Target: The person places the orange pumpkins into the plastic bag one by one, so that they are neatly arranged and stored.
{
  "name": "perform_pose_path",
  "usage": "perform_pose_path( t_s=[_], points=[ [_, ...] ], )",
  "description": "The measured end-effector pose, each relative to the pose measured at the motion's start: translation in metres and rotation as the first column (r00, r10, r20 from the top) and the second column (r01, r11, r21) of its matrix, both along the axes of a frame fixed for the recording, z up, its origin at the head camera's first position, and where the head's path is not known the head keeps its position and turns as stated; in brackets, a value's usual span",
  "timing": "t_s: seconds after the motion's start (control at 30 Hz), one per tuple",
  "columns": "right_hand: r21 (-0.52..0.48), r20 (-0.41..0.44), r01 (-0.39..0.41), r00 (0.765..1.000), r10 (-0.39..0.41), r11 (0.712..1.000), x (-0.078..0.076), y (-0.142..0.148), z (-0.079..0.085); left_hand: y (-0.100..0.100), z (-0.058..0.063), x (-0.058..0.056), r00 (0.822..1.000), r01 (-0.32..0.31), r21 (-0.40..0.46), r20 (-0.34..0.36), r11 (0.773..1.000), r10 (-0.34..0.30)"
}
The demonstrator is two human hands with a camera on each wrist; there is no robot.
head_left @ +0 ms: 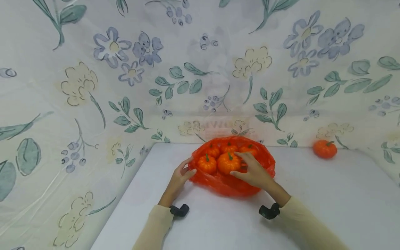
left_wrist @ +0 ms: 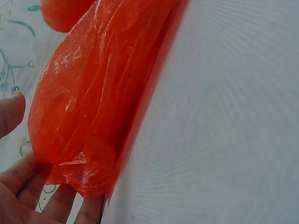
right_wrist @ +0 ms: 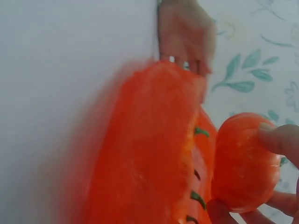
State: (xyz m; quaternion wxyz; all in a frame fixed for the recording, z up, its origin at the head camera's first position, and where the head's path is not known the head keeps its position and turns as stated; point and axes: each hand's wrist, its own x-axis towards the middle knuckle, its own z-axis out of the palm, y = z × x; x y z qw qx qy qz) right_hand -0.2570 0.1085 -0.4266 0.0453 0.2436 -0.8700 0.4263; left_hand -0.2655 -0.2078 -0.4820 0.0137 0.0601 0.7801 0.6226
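Observation:
A red plastic bag lies on the white table, its mouth spread wide around several small orange pumpkins with green stems, one of them a pumpkin at the left. Over the bag's opening my right hand grips another small pumpkin. The right wrist view has that pumpkin between thumb and fingers, beside the red plastic. At the bag's left end is my left hand. In the left wrist view its extended fingers touch the crumpled plastic, with the thumb apart from it.
A lone red-orange pumpkin sits near the table's back edge, right of the bag. Behind and to the left hangs a floral sheet, close to the white table's edges.

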Motion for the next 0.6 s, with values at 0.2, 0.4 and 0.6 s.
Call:
perform_pose_path(
  t_s=[0.2, 0.4, 0.6],
  points=[
    [0.033, -0.017, -0.009, 1.000, 0.010, 0.999, 0.002, -0.019, -0.011, -0.002, 0.000, 0.002, 1.000, -0.019, -0.005, 0.009, 1.000, 0.019],
    [0.059, 0.014, -0.006, 1.000, 0.005, 0.998, 0.003, -0.028, -0.018, -0.001, 0.000, -0.001, 1.000, -0.028, -0.024, 0.014, 0.999, 0.028],
    [0.077, 0.036, 0.002, 0.999, -0.004, 0.997, 0.005, -0.033, -0.023, -0.001, -0.002, -0.003, 1.000, -0.015, -0.016, 0.006, 1.000, 0.015]
  ],
)
